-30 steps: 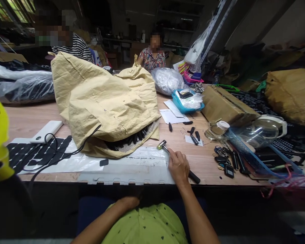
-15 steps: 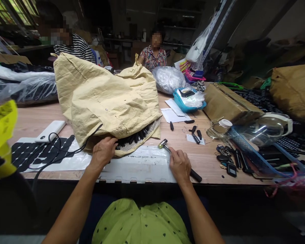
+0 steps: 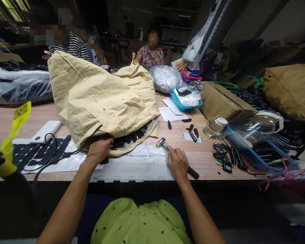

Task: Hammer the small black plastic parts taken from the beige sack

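A big tan woven sack (image 3: 104, 98) lies on the wooden table (image 3: 208, 156), its mouth facing me with several black parts (image 3: 133, 137) showing inside. My left hand (image 3: 99, 148) rests at the lower lip of the sack's mouth, fingers curled on the fabric edge. My right hand (image 3: 178, 164) is closed round the black handle of a small hammer (image 3: 162, 143), whose metal head lies on a white plastic sheet (image 3: 137, 164) in front of me.
A white power bank (image 3: 45, 131) with a black cable sits on a dark panel at left. Papers, a blue tray (image 3: 184, 101), a cardboard box (image 3: 223, 103), a clear jug (image 3: 259, 127) and keys (image 3: 225, 159) crowd the right. Two people sit across the table.
My left hand came up from under the table edge to the sack's mouth. My right hand stayed on the hammer.
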Tool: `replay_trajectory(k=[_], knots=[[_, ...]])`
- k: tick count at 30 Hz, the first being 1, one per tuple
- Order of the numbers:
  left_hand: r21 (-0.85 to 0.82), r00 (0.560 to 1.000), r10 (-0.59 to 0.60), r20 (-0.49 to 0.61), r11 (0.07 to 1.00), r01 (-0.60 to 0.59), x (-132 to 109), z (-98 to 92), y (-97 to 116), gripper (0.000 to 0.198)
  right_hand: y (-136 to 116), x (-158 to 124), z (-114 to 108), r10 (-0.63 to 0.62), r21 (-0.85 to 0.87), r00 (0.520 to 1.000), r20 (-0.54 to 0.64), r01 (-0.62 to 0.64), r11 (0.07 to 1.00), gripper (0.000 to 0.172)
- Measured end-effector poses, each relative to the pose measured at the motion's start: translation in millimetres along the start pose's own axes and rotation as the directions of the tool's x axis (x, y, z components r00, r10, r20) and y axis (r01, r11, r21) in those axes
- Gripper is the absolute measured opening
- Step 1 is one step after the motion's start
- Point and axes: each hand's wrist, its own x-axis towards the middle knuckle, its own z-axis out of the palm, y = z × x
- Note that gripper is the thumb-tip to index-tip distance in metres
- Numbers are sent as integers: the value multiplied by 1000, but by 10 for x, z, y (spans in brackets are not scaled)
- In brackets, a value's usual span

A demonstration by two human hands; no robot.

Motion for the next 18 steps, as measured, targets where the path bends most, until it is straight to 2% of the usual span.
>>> replay_trajectory(k=[2,9,18], knots=[[-40,1000,6,-24,999,-7,1,39,-18,26,-2,3,-2,-3,-2,1000,-4,3,1000,35],[-83,997,1,77,997,5,22,52,23,35,-5,3,9,-3,-41,1000,10,3,999,35],[-98,996,38,85,995,-29,10,56,121,30,-8,-3,18,-6,-53,1000,17,7,999,36]])
